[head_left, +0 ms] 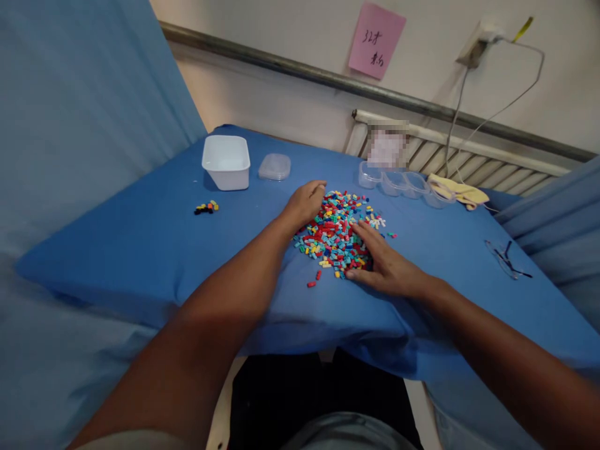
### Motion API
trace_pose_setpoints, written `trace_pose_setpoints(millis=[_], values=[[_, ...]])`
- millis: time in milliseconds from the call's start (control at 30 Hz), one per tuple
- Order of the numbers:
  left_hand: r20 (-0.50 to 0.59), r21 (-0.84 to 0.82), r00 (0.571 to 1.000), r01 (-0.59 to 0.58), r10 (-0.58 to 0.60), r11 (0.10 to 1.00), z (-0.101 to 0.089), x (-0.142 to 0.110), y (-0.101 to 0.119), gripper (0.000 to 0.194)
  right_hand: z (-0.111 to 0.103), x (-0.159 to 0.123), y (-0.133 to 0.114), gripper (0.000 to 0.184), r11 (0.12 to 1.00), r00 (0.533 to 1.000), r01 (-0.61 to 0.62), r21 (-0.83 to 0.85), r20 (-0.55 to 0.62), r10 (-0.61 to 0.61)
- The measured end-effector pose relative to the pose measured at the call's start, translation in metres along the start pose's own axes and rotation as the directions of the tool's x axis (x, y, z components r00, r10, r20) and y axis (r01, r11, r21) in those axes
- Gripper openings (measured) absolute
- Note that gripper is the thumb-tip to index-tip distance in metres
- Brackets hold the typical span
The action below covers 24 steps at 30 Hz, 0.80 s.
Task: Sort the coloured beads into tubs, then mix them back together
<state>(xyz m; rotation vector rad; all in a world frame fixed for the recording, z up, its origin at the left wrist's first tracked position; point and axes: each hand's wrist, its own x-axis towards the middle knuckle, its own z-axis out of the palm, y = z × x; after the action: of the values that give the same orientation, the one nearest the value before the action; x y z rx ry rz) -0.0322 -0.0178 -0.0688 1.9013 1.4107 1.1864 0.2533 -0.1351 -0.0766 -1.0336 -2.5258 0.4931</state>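
Observation:
A loose pile of small, colourful building bricks (335,234) lies on the blue cloth, mostly red, teal, yellow and white. At its upper left edge is my left hand (304,205), fingers bent and held together, the tips near the thumb. Whatever those fingers may hold is hidden. On the right side of the pile rests my right hand (387,265), its thumb apart from the stretched fingers, touching bricks. Two red bricks (314,279) lie loose in front of the pile. White bricks (376,222) cluster by the right fingertips.
Behind to the left stand a white tub (227,164) and a clear lid or shallow box (274,167). A few black and yellow bricks (206,207) lie nearby. Joined clear cups (396,183), a yellow cloth (457,190) and eyeglasses (509,261) are on the right. A radiator (497,169) borders the back.

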Motion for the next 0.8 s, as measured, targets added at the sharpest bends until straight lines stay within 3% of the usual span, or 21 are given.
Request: trace_pose_setpoints(millis=[133, 267, 467, 633, 800], values=[[-0.032, -0.134, 0.997, 0.065, -0.07, 0.989, 0.002, 0.004, -0.007, 0.051, 0.014, 0.056, -0.009, 0.108, 0.996, 0.996, 0.083, -0.029, -0.039, -0.084], [-0.053, -0.314, 0.99, 0.107, -0.13, 0.943, 0.004, 0.01, -0.014, 0.044, 0.016, 0.104, -0.002, 0.09, 0.979, 0.983, 0.142, -0.144, -0.098, -0.157], [-0.059, -0.388, 0.986, 0.121, -0.155, 0.914, 0.003, 0.011, -0.014, 0.04, -0.001, 0.155, 0.021, 0.069, 0.95, 0.982, 0.184, -0.251, 0.014, -0.187], [-0.034, -0.352, 0.991, 0.111, -0.131, 0.929, 0.003, 0.007, -0.008, 0.047, -0.016, 0.164, 0.043, 0.062, 0.969, 0.986, 0.16, -0.19, 0.067, -0.15], [-0.017, -0.282, 0.996, 0.077, -0.085, 0.956, 0.004, 0.002, -0.003, 0.049, -0.024, 0.137, 0.051, 0.042, 0.985, 0.996, 0.092, -0.146, 0.01, -0.092]])
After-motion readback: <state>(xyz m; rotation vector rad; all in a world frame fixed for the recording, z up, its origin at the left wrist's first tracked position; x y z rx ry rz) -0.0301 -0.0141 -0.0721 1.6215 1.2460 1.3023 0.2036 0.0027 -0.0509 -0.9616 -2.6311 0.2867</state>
